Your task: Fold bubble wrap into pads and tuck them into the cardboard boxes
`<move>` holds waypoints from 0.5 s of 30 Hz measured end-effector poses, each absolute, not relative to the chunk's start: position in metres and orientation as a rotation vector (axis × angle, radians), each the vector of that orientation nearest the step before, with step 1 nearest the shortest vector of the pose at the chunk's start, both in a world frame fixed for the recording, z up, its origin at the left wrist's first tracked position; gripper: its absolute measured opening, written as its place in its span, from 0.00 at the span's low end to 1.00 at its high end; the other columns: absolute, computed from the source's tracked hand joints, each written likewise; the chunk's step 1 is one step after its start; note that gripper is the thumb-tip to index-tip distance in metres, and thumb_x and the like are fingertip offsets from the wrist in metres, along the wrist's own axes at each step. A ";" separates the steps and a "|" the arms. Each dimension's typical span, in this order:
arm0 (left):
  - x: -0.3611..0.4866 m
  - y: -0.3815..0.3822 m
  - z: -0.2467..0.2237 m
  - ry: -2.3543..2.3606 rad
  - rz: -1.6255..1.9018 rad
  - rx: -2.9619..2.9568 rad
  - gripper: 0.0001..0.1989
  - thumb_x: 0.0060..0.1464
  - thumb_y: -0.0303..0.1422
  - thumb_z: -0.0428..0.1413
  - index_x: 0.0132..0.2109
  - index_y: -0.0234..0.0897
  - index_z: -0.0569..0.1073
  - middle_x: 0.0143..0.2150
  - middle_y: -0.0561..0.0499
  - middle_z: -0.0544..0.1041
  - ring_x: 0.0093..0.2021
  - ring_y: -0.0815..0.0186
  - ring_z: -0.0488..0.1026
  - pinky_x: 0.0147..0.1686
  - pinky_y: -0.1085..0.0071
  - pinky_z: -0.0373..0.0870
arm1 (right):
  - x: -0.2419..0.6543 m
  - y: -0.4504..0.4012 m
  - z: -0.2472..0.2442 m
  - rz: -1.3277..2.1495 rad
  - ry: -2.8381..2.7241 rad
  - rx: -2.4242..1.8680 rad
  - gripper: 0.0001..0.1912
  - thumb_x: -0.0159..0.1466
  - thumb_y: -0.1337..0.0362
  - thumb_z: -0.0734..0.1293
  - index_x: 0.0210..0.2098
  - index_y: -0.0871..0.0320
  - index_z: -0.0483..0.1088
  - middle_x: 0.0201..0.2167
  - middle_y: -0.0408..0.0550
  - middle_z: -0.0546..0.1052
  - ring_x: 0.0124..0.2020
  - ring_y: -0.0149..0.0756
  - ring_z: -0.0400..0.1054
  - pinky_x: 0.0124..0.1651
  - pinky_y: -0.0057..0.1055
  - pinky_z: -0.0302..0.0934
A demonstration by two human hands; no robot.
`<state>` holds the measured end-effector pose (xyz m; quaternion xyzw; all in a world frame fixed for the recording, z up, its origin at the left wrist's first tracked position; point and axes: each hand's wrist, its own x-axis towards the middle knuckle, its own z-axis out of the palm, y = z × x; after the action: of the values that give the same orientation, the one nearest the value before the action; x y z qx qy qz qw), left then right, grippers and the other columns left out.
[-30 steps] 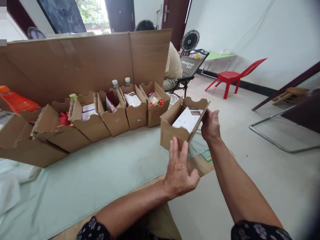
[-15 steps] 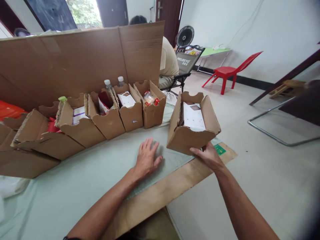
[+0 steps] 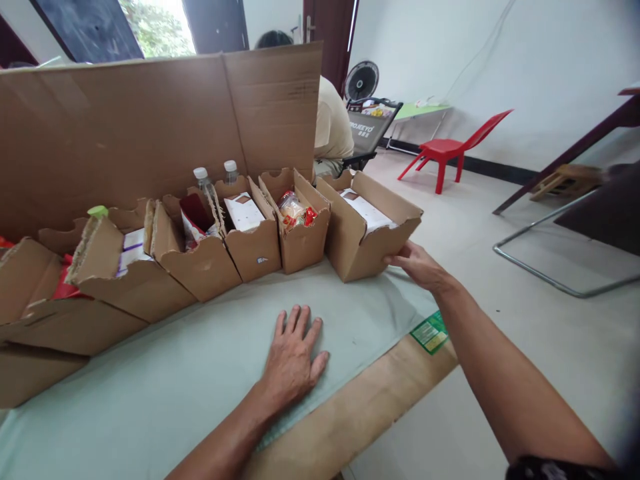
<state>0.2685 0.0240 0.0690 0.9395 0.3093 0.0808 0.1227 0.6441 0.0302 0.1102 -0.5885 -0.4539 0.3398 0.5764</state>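
My left hand (image 3: 293, 360) lies flat on the pale green cloth (image 3: 200, 373), fingers spread, holding nothing. With my right hand (image 3: 417, 263) I grip the lower right corner of an open cardboard box (image 3: 357, 247); some of its fingers are hidden behind the corner. White packets (image 3: 369, 212) lie inside this box. It stands at the right end of a curved row of similar boxes, beside one with red and clear wrapped packs (image 3: 296, 210). Another box in the row (image 3: 253, 253) holds a white packet.
Behind the row stands a tall cardboard panel (image 3: 165, 127), with two capped bottles (image 3: 201, 179) before it. A person in a light shirt (image 3: 333, 120) sits beyond. A red chair (image 3: 445, 148) and a fan (image 3: 362, 81) are farther back.
The box in my right hand has moved back and left and turned, up against the row's end. My left hand still rests on the cloth, its fingers spread. The view has shifted slightly.
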 end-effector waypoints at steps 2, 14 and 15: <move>0.269 0.023 0.066 0.902 0.256 2.732 0.31 0.68 0.47 0.53 0.72 0.39 0.66 0.77 0.38 0.60 0.77 0.44 0.54 0.75 0.38 0.51 | 0.647 0.053 0.113 0.832 -1.101 -1.339 0.37 0.43 0.52 0.84 0.51 0.52 0.77 0.56 0.51 0.81 0.62 0.57 0.70 0.69 0.54 0.61; 0.268 0.024 0.057 0.885 0.311 2.713 0.32 0.66 0.49 0.55 0.71 0.41 0.67 0.77 0.39 0.59 0.77 0.43 0.54 0.74 0.36 0.53 | 0.660 0.124 0.121 1.022 -1.180 -1.261 0.36 0.45 0.59 0.82 0.54 0.50 0.76 0.59 0.50 0.79 0.64 0.55 0.69 0.72 0.54 0.57; 0.268 0.024 0.058 0.887 0.311 2.709 0.32 0.66 0.49 0.55 0.72 0.41 0.67 0.77 0.39 0.59 0.77 0.43 0.54 0.74 0.36 0.53 | 0.661 0.126 0.122 1.034 -1.197 -1.251 0.37 0.46 0.59 0.82 0.55 0.50 0.76 0.59 0.50 0.79 0.65 0.55 0.68 0.72 0.54 0.57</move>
<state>0.2680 0.0242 0.0576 0.9359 0.3063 0.1075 0.1365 0.6605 0.1256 0.1217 -0.5247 -0.5022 0.4339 0.5331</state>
